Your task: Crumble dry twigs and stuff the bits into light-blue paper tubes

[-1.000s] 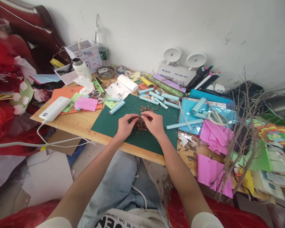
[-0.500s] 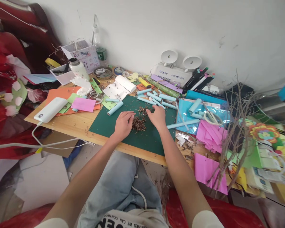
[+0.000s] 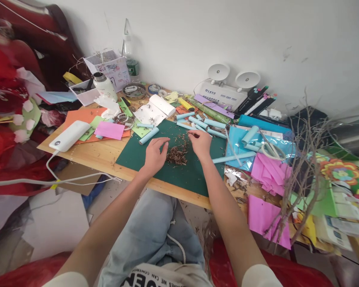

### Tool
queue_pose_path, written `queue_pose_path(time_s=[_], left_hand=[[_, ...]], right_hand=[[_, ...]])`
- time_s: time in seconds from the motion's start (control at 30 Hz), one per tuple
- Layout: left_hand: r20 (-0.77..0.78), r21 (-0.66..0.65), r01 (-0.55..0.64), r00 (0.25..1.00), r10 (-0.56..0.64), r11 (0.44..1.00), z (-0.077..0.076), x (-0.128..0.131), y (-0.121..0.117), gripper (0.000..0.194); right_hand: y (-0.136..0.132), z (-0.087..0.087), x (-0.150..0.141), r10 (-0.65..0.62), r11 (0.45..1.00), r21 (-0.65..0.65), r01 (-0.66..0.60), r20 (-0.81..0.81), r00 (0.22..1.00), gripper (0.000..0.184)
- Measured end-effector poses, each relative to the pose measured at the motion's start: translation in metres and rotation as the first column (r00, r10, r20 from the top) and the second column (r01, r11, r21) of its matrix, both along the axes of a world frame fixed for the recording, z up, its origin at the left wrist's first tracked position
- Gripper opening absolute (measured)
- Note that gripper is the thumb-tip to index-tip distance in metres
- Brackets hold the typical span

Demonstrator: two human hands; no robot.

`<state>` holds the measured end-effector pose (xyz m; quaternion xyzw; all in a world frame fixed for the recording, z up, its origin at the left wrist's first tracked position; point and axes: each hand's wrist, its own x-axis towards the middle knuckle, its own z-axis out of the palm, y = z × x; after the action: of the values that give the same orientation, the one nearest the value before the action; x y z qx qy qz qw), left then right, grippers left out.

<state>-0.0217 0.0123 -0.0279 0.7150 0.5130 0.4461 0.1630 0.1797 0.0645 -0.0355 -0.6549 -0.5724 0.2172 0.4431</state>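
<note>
A small heap of dark brown dry shreds (image 3: 177,156) lies on a green cutting mat (image 3: 194,181), with loose bits scattered behind it. At the heap's left side is my left hand (image 3: 156,155), open, its fingers stretched forward and the thumb apart. My right hand (image 3: 201,144) is above the mat to the right and back of the heap, with thumb and fingers pinched together. Dark shreds seem to show at its fingertips, though they are small. Several pale blue paper tubes (image 3: 214,123) lie behind the right hand; one more blue tube (image 3: 148,136) rests behind the left.
A white power bank (image 3: 69,136) with a cable sits at the left edge. White bottle (image 3: 105,86), paper roll (image 3: 161,105) and white twin-lamp unit (image 3: 224,93) stand at the back. Pink paper (image 3: 269,219) and dry twigs (image 3: 305,179) are on the right.
My right hand has lifted slightly back and away from the heap, its fingers drawn together. The left hand stays nearly in place, its thumb a little farther apart. The view has shifted slightly.
</note>
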Motion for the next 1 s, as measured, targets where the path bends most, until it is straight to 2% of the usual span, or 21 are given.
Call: queue_pose_path(time_s=[0.03, 0.1, 0.2, 0.27, 0.37, 0.47, 0.57, 0.7, 0.83, 1.0], left_hand=[[0.002, -0.004, 0.002, 1.0, -0.002, 1.0, 0.001, 0.001, 0.001, 0.024], [0.006, -0.011, 0.004, 1.0, -0.004, 1.0, 0.002, 0.003, 0.003, 0.024], [0.029, -0.027, 0.065, 0.998, -0.064, 0.997, 0.007, 0.01, 0.006, 0.025], [0.05, -0.036, 0.177, 0.983, -0.175, 0.984, 0.009, 0.017, 0.008, 0.033], [0.064, -0.034, 0.312, 0.949, -0.31, 0.949, 0.008, 0.027, 0.012, 0.048], [0.089, -0.02, 0.302, 0.95, -0.299, 0.953, 0.007, 0.035, 0.014, 0.038], [0.124, 0.0, 0.256, 0.959, -0.254, 0.967, 0.006, 0.038, 0.013, 0.026], [0.161, -0.016, 0.212, 0.965, -0.207, 0.977, 0.007, 0.035, 0.008, 0.017], [0.23, -0.075, 0.117, 0.968, -0.097, 0.99, 0.004, 0.029, 0.006, 0.012], [0.266, -0.183, 0.089, 0.963, -0.038, 0.979, -0.001, 0.024, 0.005, 0.013]], right_hand=[[-0.002, -0.001, 0.003, -0.031, 0.999, -0.014, 0.029, -0.139, 0.99, 0.021], [-0.007, -0.001, 0.006, -0.061, 0.997, -0.065, 0.038, -0.405, 0.912, 0.022], [-0.015, 0.0, 0.003, -0.076, 0.992, -0.125, -0.016, -0.695, 0.715, 0.027], [-0.021, 0.003, -0.001, -0.07, 0.988, -0.136, -0.068, -0.802, 0.593, 0.029], [-0.03, 0.009, -0.008, -0.026, 0.98, -0.121, -0.161, -0.87, 0.492, 0.031], [-0.039, 0.013, -0.013, 0.009, 0.967, -0.106, -0.233, -0.896, 0.444, 0.034], [-0.045, 0.013, -0.016, 0.028, 0.97, -0.084, -0.229, -0.895, 0.445, 0.036], [-0.05, 0.009, -0.018, 0.051, 0.975, -0.066, -0.212, -0.863, 0.503, 0.034], [-0.055, 0.005, -0.021, 0.112, 0.955, -0.062, -0.289, -0.829, 0.548, 0.034], [-0.056, 0.004, -0.021, 0.193, 0.952, -0.034, -0.304, -0.704, 0.684, 0.032]])
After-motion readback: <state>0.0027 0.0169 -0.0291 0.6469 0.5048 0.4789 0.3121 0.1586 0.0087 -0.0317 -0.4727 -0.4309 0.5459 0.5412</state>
